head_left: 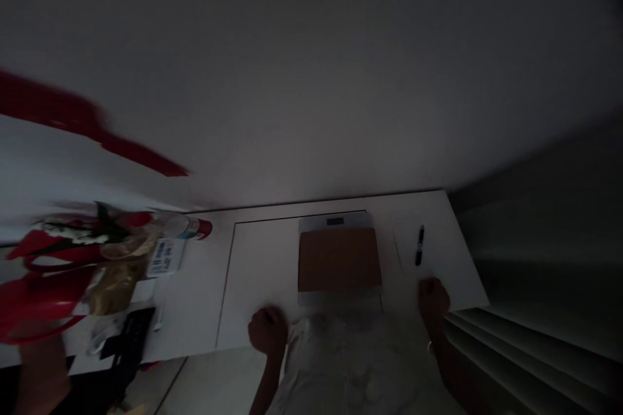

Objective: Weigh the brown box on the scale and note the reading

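Observation:
My left hand (268, 329) rests curled into a fist near the front edge of the white table (265, 253), with nothing showing in it. My right hand (434, 298), also closed, lies at the table's right front, just below a dark pen (420, 246) and apart from it. Between my hands a brown cardboard box (338, 259) sits on a flat grey scale (311, 299) with a small dark display (335, 221) at its back. The pen lies on what looks like a pale sheet of paper (406, 240).
At the left crowd a clear jar with a red lid (205, 229), a blue-printed white box (164, 257), a plastic bag (113, 288), white flowers (73, 231) and red bags (41, 301). Another person's arm (43, 363) reaches in there. A wall stands behind the table.

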Demonstrator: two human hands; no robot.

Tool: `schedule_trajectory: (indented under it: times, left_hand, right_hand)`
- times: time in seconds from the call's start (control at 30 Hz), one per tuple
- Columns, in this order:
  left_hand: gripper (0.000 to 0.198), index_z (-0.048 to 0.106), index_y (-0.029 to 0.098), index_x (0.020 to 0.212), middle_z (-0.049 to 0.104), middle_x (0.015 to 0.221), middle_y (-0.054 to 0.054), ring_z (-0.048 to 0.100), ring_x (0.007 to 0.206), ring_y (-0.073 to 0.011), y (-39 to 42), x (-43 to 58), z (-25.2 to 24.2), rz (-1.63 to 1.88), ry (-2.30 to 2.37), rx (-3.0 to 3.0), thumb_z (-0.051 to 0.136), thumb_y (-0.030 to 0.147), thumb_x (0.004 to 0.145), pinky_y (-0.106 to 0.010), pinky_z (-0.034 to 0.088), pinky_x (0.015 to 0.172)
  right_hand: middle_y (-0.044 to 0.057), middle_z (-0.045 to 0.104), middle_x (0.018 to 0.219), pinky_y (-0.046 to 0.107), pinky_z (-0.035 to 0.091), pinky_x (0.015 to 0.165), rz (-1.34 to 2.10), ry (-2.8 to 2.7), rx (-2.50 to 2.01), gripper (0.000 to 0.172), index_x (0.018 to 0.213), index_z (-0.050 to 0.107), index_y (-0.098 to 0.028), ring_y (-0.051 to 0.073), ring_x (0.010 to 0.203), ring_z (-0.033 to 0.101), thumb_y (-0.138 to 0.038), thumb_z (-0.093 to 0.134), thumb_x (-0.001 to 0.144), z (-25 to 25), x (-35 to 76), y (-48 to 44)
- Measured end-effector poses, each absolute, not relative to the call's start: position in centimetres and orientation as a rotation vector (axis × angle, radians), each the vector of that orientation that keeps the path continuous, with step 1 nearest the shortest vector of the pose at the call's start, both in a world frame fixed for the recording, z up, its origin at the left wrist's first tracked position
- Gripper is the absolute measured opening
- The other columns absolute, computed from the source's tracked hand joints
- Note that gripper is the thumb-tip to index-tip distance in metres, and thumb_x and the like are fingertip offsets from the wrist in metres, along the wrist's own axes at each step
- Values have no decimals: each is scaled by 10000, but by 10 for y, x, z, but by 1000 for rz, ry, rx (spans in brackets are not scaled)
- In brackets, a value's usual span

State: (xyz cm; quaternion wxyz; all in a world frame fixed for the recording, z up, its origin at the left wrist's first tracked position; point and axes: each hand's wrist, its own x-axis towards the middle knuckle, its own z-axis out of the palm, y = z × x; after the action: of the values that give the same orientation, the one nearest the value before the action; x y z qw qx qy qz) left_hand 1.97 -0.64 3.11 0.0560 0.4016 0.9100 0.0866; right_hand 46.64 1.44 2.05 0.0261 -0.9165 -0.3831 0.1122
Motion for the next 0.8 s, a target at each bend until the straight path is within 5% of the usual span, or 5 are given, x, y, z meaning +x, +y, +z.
schedule_trajectory:
  times: [0.47, 0.63, 0.8]
  left_hand:
    - [294, 385, 251, 613, 435, 659, -26, 435, 681, -211, 0, 13, 26, 704, 2609, 1018, 341, 410, 857, -364, 327, 658]
    - [377, 538, 211, 856, 588, 827, -42, 560, 800, -181, 21, 10, 44, 970, 2378, 967, 267, 469, 892, -323, 445, 742]
    - [583, 582, 189, 1090, 634, 1162, -119, 606, 992, -178, 64, 25, 82, 1328, 1852, 758, 275, 630, 864, -334, 486, 877]
  right_hand:
    - [89, 646, 768, 313, 393, 669, 332, -1051, -2514, 375, 904, 623, -156, 199, 692, 558, -465, 414, 859, 11, 470, 14]
    - [142, 641, 1000, 336, 462, 809, 323, -841, -2044, 564, 1098, 563, -124, 210, 884, 586, -598, 378, 856, 40, 436, 34]
    - [154, 557, 1329, 415, 444, 994, 827, -976, -1720, 695, 1326, 498, -167, 248, 1177, 553, -665, 392, 853, 74, 371, 83]
